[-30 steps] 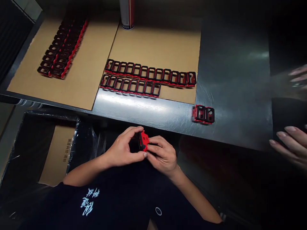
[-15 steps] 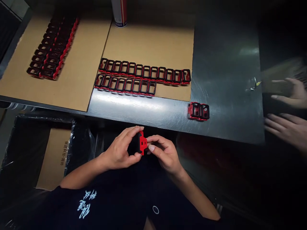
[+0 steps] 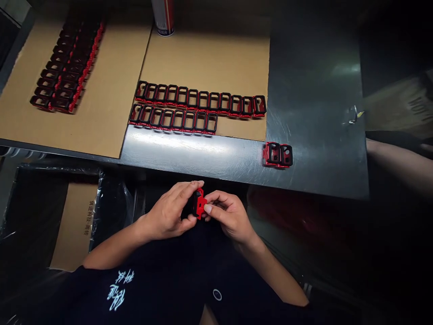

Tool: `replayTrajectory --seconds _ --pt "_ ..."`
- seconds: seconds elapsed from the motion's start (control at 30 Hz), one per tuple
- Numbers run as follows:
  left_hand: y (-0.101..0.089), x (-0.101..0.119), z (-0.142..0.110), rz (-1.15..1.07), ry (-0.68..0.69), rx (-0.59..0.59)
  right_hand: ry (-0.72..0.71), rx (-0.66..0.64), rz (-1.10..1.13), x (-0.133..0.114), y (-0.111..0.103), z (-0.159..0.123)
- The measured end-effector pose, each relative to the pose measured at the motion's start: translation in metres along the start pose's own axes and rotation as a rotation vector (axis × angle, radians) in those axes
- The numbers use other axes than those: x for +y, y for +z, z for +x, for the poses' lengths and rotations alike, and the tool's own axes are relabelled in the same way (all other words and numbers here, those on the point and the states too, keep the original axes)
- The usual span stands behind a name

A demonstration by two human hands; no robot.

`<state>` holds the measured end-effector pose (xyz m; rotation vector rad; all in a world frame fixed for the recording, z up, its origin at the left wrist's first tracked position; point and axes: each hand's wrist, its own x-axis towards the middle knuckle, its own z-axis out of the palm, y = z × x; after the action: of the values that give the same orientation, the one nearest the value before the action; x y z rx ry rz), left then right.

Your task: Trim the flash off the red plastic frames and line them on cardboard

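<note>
Below the table's near edge, my left hand (image 3: 169,212) and my right hand (image 3: 226,215) both pinch one small red and black plastic part (image 3: 199,204) between fingers and thumbs. On the cardboard sheet (image 3: 209,58) lie two rows of black and red frames (image 3: 196,107). A pair of red and black parts (image 3: 277,155) sits on the bare metal table (image 3: 318,113) to the right of my hands.
Another batch of frames (image 3: 64,67) lies on a second cardboard sheet (image 3: 111,90) at far left. A spray can (image 3: 163,17) stands at the back. A box lined with black plastic (image 3: 54,212) sits lower left. Another person's forearm (image 3: 399,162) reaches in at right, by a cardboard box (image 3: 399,104).
My hands have stayed together, turning the part slightly. The other person's hands at the right have drawn back, leaving only a forearm in view. The view has shifted a little.
</note>
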<state>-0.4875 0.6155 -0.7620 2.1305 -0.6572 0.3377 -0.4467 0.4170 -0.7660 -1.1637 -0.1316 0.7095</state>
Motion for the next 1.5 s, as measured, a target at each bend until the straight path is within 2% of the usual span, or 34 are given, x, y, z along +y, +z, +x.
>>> replayTrajectory --seconds 0.17,0.33,0.43,0.57,0.7,0.77,0.9,1.07,1.4,1.5 --pt "0.000 -0.002 -0.004 0.020 0.027 -0.025 0.024 0.007 0.001 0.005 -0.002 0.001" --pt "0.000 -0.001 -0.002 0.061 0.074 -0.060 -0.015 -0.011 -0.001 0.005 0.001 0.002" --pt "0.002 -0.003 -0.001 0.096 0.117 -0.052 -0.112 0.037 -0.145 0.003 0.005 0.001" --pt "0.009 -0.009 -0.003 0.129 0.176 0.032 -0.290 0.050 -0.365 0.000 0.006 -0.001" --pt "0.012 -0.011 -0.005 0.105 0.205 0.118 -0.356 0.018 -0.352 -0.002 0.002 -0.003" --pt "0.011 -0.010 -0.005 0.081 0.203 0.133 -0.304 -0.021 -0.232 -0.001 -0.001 -0.003" --pt "0.007 -0.006 0.001 0.012 0.204 0.139 -0.104 -0.107 0.056 0.007 -0.007 -0.001" --pt "0.007 -0.004 0.006 -0.113 0.177 0.159 0.070 -0.115 0.239 0.015 -0.009 0.003" --pt "0.012 -0.006 -0.009 -0.402 -0.182 0.079 0.190 -0.124 0.394 0.014 -0.003 0.004" --pt "0.013 -0.007 -0.011 -0.424 -0.230 0.034 0.220 -0.101 0.360 0.011 -0.004 0.003"
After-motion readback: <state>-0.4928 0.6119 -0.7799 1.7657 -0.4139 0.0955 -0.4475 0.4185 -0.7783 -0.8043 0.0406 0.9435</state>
